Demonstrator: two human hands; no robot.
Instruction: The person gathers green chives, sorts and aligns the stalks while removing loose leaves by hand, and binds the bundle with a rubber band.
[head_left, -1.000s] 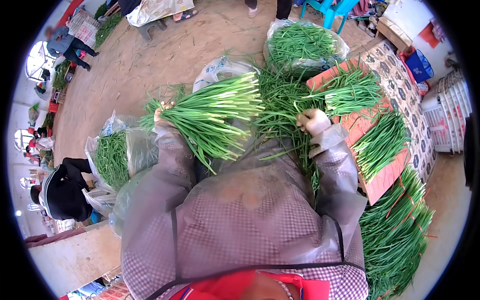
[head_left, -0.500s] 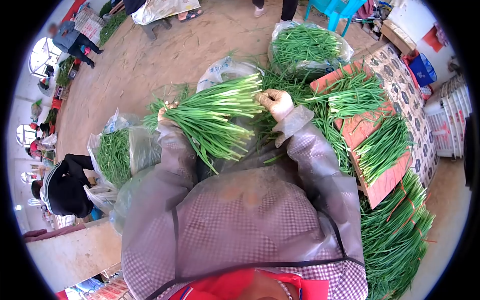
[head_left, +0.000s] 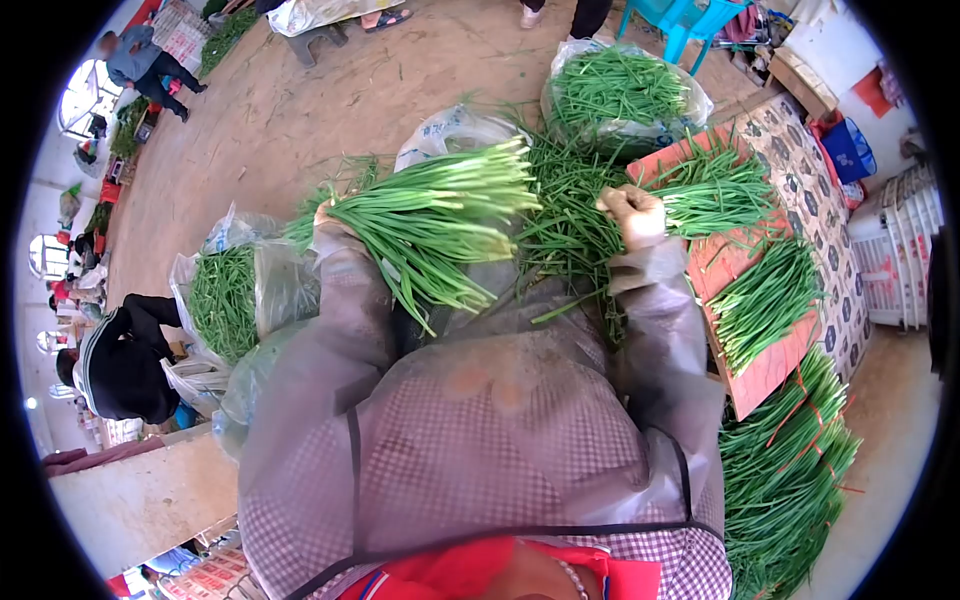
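Observation:
My left hand [head_left: 330, 222] is closed round the leafy side of a thick bunch of garlic chives [head_left: 440, 210]. Their pale cut ends fan out to the right in front of my chest. My right hand [head_left: 636, 212], in what looks like a thin glove, is away from the bunch with its fingers curled into a pinch; whatever they hold is too small to make out. It hovers over loose chives [head_left: 570, 215] heaped beside the red board [head_left: 745, 375]. Two piles of chives, an upper one [head_left: 715, 200] and a lower one [head_left: 765, 305], lie on that board.
Tied chives [head_left: 785, 480] are stacked below the board. Plastic bags of chives stand ahead [head_left: 620, 90] and at left [head_left: 225, 300]. A blue chair [head_left: 690, 20], white crates [head_left: 890, 250] and a blue bucket [head_left: 846, 150] are around. One person [head_left: 125, 360] bends at left; another [head_left: 150, 65] stands farther off.
My right hand has moved right, from the cut ends of the bunch to near the board. The bunch stays in my left hand, its ends blurred by slight motion.

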